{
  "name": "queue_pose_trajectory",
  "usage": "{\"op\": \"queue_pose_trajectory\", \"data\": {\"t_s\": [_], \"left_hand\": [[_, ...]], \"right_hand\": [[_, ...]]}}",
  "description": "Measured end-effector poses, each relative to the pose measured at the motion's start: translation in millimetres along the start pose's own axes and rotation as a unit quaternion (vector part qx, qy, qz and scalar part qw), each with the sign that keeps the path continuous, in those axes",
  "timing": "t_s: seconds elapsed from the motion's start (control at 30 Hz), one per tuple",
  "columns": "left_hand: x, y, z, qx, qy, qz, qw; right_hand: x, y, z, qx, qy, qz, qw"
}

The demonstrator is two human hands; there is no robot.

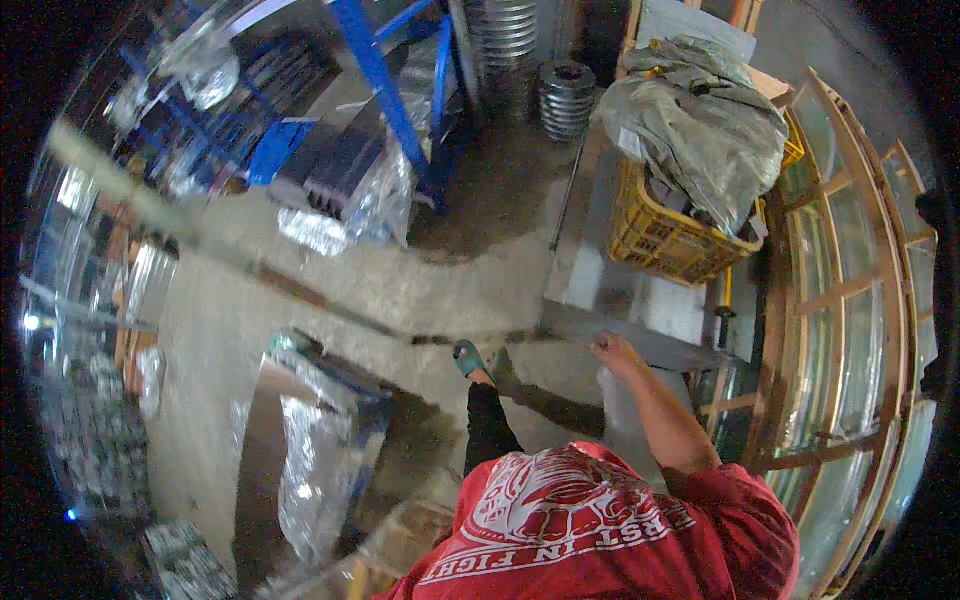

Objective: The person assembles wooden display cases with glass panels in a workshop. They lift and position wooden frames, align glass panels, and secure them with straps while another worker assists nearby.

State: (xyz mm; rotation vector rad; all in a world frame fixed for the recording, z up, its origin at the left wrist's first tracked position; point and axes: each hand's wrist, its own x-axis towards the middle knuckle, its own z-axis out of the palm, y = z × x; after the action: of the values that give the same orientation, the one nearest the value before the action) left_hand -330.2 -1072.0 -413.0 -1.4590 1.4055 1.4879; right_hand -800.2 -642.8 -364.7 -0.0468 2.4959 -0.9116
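Observation:
My right hand [615, 354] is closed at the end of a bare forearm, beside the front edge of a grey metal-topped table [590, 290]. A long, thin pole [290, 287] runs from the upper left across the floor area toward this fist. Its far end is pale and blurred, while the part near my hand has dark stretches. The pole lines up with my fist, though the grip itself is small and dim. My left hand is out of view. Below the pole, one foot in a green clog [467, 358] stands on the concrete.
A yellow crate [670, 235] under a grey-green tarp [700, 120] sits on the table. Wood-framed glass panels [835, 290] line the right. Ribbed metal coils [567, 100] and a blue frame [385, 85] stand ahead. A plastic-wrapped box [270, 410] is at left.

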Motion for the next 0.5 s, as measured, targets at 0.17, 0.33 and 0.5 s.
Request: {"op": "queue_pose_trajectory", "data": {"t_s": [0.17,0.33,0.5], "left_hand": [[116,265,-28,0.179,-0.006,0.125,0.976],[192,630,-35,0.261,-0.003,0.330,0.907],[199,932,17,0.253,-0.035,0.416,0.873]], "right_hand": [[133,-29,15,-0.097,-0.017,0.036,0.994],[169,-67,27,0.223,-0.070,0.018,0.972],[284,-102,7,0.259,0.032,0.114,0.959]]}}
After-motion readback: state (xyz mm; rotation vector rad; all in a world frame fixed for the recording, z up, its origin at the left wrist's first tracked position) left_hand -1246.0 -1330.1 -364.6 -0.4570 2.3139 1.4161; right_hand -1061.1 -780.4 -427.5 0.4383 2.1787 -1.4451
